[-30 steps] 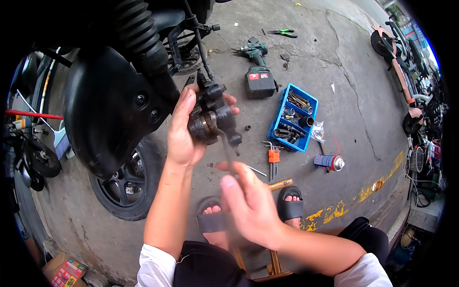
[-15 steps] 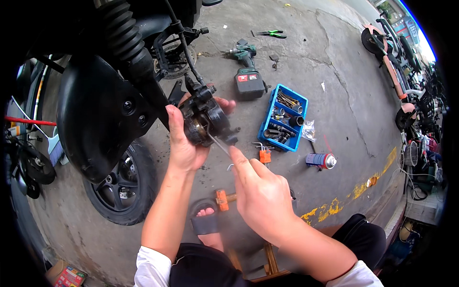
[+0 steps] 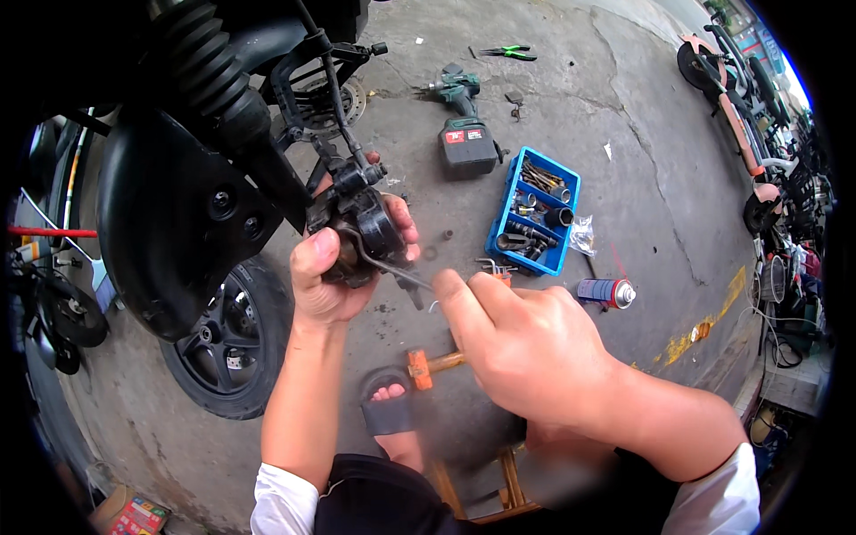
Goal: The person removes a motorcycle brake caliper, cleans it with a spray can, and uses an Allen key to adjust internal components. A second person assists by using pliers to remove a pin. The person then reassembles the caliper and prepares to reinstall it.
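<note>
My left hand [image 3: 314, 278] is wrapped round a black brake caliper [image 3: 382, 230], thumb on its near side and fingertips showing at its right edge. The caliper hangs in front of the fork leg [image 3: 267, 156], next to a thin cable or hose. My right hand [image 3: 539, 348] is closed on a thin metal rod with a bent end [image 3: 388, 266]. The rod's bent end reaches into the caliper's opening, though its very tip is hard to see. A dark narrow piece [image 3: 412, 292] shows just below the rod.
Right of the caliper lies a blue divided box [image 3: 501, 209] of sockets and bits. A spray can [image 3: 602, 292], cordless drill [image 3: 465, 143] and green-handled pliers [image 3: 510, 53] lie on the concrete. A loose wheel [image 3: 272, 357] lies at left; an orange-headed hammer [image 3: 419, 368] is by my foot.
My right hand has moved right and slightly down, its wrist swung outward, and the rod lies flatter. The caliper has tipped and shifted slightly left in my left hand.
</note>
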A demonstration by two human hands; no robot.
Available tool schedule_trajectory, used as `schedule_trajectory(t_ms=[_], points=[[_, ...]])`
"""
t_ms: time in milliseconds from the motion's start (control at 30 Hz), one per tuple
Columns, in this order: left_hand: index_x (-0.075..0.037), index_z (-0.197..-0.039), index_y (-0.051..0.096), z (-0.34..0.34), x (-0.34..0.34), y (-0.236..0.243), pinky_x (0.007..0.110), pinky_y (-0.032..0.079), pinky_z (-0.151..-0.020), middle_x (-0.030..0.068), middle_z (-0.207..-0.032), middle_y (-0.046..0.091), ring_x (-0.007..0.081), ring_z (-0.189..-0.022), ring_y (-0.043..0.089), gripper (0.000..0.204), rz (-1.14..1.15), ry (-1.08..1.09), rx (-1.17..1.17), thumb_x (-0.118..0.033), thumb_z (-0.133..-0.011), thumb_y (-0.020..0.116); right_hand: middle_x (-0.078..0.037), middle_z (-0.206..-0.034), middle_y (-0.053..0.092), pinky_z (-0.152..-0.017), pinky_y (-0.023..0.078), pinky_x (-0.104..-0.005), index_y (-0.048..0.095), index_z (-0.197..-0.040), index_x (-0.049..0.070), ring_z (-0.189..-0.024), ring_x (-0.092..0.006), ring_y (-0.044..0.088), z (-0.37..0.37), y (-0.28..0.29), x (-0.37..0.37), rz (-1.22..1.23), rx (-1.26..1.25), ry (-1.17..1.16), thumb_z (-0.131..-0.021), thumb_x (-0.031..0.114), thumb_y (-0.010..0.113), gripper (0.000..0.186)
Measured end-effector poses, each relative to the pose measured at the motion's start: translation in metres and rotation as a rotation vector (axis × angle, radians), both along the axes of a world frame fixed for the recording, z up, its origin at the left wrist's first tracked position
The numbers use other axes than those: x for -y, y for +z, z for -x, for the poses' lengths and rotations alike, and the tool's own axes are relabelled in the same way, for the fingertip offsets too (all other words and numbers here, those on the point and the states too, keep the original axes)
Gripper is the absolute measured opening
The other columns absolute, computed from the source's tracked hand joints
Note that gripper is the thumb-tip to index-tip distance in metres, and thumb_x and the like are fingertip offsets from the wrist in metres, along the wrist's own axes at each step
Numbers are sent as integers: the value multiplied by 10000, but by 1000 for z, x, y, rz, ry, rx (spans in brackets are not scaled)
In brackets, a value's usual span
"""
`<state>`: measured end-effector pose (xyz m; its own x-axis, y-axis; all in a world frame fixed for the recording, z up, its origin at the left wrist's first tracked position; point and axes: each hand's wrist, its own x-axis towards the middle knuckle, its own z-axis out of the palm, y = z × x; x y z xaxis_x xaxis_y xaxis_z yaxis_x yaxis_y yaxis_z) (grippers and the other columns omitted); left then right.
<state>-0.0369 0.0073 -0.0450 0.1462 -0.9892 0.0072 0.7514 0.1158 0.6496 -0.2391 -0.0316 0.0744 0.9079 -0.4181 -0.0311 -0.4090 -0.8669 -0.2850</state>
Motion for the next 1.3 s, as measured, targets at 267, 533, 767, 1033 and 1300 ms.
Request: schedule_trajectory(t_ms=[267,533,767,1033,1300], points=[[-37,-1478,379,7,4,-6,447,581,-769,216,-1029,648,310,-914,676,882,102,-7,-253,-733,-940,436,-108,-783,613,-465,550,-343,569,-1198,-132,-548,-233,661,2,3,12,-22,-20,83,-773,88,651,486],[-44,-1429,476,10,3,5,407,522,-705,178,-950,646,296,-826,628,862,-31,51,-369,-745,-962,294,-166,-886,606,-526,533,-429,504,-1302,-66,-621,-354,648,-3,-8,-24,-295,15,-164,-812,-10,594,501],[-36,-1431,412,9,2,15,392,469,-655,144,-883,588,255,-791,555,802,-94,59,-207,-689,-973,339,-149,-841,602,-482,549,-358,519,-1259,-164,-607,-270,682,2,4,-5,-170,-16,22,-804,141,698,577],[-54,-1417,432,-2,3,7,417,471,-652,145,-856,591,274,-779,557,751,-65,-12,-167,-640,-951,379,-139,-808,610,-488,556,-351,534,-1205,-155,-591,-259,683,-1,3,4,-96,-14,119,-786,129,675,525],[35,-1329,430,-4,10,5,444,573,-668,228,-847,653,343,-742,676,734,-2,-72,-314,-575,-921,434,-123,-751,584,-438,534,-356,551,-1071,-92,-525,-258,666,4,0,24,-21,-25,209,-783,99,657,361]])
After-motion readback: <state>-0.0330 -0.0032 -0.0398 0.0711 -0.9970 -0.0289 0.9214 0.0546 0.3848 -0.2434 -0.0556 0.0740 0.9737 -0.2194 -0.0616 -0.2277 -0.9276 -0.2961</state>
